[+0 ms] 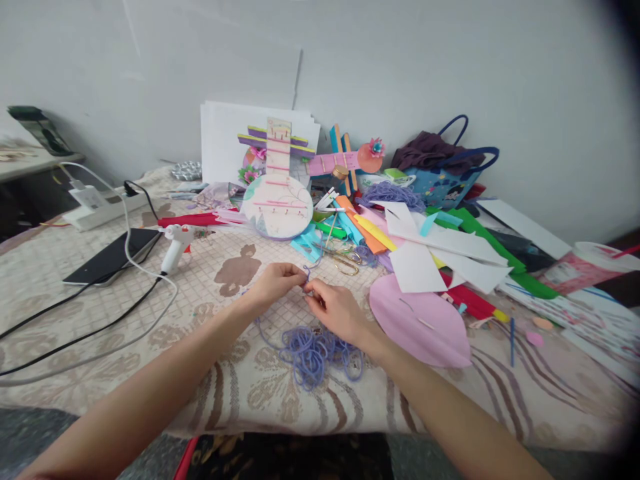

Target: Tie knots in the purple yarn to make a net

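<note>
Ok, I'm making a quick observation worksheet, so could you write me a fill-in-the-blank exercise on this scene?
1. The left hand and right hand hold a strand of purple ____.
2. The glue gun is ____ in colour.
3. Seen from the person's side, the pink sheet lies to the ____ of the glue gun.
4. Behind the blue bag rises a plain ____.

Missing words: yarn; white; right; wall.

I see room over the tablecloth (186,328) left of centre — cables (127,230) bar the far left, purple yarn (309,357) the lower middle, white paper (417,270) the right.
</note>
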Available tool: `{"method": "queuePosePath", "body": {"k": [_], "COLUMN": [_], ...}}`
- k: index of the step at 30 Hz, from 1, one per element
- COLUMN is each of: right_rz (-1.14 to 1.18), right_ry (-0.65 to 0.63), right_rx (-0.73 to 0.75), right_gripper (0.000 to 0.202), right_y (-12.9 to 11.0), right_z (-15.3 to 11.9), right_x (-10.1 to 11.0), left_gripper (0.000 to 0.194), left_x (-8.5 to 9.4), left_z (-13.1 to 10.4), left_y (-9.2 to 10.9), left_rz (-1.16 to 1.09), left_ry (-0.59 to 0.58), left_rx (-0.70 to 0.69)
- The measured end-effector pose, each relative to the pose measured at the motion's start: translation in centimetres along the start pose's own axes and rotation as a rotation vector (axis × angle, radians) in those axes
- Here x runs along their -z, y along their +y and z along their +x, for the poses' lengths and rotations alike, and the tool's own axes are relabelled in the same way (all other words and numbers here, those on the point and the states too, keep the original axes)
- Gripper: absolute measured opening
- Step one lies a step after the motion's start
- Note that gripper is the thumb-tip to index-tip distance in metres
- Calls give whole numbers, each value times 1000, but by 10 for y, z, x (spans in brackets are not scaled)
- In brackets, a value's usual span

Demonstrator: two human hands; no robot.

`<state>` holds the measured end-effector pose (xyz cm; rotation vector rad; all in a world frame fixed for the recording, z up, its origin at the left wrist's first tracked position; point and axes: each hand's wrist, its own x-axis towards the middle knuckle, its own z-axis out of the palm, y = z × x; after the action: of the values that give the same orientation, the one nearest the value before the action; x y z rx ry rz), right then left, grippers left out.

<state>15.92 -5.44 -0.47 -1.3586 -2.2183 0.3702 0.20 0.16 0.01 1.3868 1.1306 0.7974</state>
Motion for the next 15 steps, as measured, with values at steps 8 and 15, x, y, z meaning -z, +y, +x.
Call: {"method": "queuePosePath", "body": {"k": [8,15], "right_rz": [-141,-3], "right_ry": [-166,-520], "right_rx": [202,74], "right_gripper": [15,37], "right_y": [3,25], "right_z": [1,-2], "right_x": [6,64], "left_gripper": [21,18], "left_x": [-4,0], "left_z": [-1,-3], "left_y": [-4,0], "left_rz": [-285,-341], "left_ry": [-85,-89], "left_rx": [70,47]}}
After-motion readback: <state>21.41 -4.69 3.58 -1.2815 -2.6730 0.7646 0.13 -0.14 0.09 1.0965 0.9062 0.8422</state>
